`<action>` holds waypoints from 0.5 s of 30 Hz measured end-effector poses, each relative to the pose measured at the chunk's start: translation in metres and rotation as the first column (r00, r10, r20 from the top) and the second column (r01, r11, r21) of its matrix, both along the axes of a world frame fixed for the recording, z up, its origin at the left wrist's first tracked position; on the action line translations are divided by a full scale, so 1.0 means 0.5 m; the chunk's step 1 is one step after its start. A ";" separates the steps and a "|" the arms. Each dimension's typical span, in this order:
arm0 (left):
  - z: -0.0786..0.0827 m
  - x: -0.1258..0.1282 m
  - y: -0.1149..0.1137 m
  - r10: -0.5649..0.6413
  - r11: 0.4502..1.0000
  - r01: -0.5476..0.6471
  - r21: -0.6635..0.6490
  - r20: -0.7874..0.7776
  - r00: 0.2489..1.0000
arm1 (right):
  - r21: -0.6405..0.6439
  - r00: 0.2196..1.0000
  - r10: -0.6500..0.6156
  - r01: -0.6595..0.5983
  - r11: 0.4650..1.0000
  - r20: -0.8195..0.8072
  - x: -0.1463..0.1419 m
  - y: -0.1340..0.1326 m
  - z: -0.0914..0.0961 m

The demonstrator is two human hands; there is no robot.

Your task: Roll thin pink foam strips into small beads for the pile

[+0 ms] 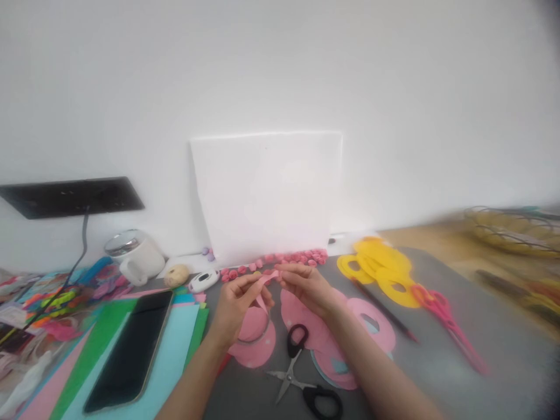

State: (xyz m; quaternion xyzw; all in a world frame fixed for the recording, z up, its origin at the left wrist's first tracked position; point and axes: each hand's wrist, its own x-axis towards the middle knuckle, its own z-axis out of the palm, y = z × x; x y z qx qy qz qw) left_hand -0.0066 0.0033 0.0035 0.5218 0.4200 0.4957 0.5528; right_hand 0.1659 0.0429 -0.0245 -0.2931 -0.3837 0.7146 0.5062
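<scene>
Between my two hands a pink paper strip [268, 280] is held up over the grey mat. My left hand [238, 297] pinches it, and one end of the strip hangs down below the fingers. My right hand [306, 286] grips the other end with its fingertips close to the left ones. Under and beside the hands lie pink paper rings [254, 350] and larger pink cut-outs [376, 324]. Black-handled scissors [289, 378] rest with their blades apart, just below the hands. Behind the fingers runs a row of small pink rolled paper flowers [301, 256].
At left a phone [131, 350] lies on coloured paper sheets [181, 326], near a white mug [140, 256]. Yellow cut-outs [380, 265], a pencil [385, 309] and pink scissors [452, 326] lie at right. A white board [271, 192] leans on the wall; a wire basket [511, 233] stands far right.
</scene>
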 end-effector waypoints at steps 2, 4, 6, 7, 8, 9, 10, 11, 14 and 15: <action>0.001 0.000 0.000 0.005 1.000 -0.005 0.006 -0.008 1.000 | 0.002 1.000 -0.006 0.006 1.000 -0.001 0.001 0.001 -0.004; 0.002 0.001 0.000 0.010 1.000 -0.010 0.009 -0.029 1.000 | -0.006 1.000 -0.020 0.020 1.000 -0.003 0.001 0.002 -0.005; 0.003 0.001 -0.001 0.011 1.000 -0.010 0.014 -0.038 0.999 | -0.015 1.000 -0.026 0.026 1.000 -0.008 0.002 0.001 -0.005; 0.003 0.001 -0.002 0.009 1.000 -0.008 0.017 -0.037 0.999 | -0.016 1.000 -0.023 0.022 1.000 -0.012 0.001 0.001 -0.005; 0.003 0.001 -0.002 0.006 1.000 -0.005 0.021 -0.035 0.999 | -0.016 1.000 -0.018 0.018 1.000 -0.018 0.001 0.000 -0.004; 0.003 0.001 -0.003 0.004 1.000 -0.003 0.026 -0.035 0.999 | -0.017 1.000 -0.014 0.013 1.000 -0.024 0.001 -0.001 -0.003; 0.003 0.001 -0.003 0.002 1.000 -0.001 0.029 -0.038 0.999 | -0.018 1.000 -0.009 0.009 1.000 -0.029 0.000 -0.001 -0.002; 0.003 0.001 -0.003 0.000 1.000 0.001 0.031 -0.043 0.999 | -0.019 0.999 -0.008 0.007 1.000 -0.034 0.000 -0.001 -0.001; 0.004 0.002 -0.004 -0.010 1.000 0.011 0.026 -0.039 0.999 | -0.032 0.999 -0.024 0.022 0.999 -0.049 -0.002 -0.002 0.001; 0.004 0.002 -0.004 -0.011 1.000 0.012 0.020 -0.031 0.999 | -0.032 0.998 -0.030 0.028 0.999 -0.057 -0.002 -0.002 0.002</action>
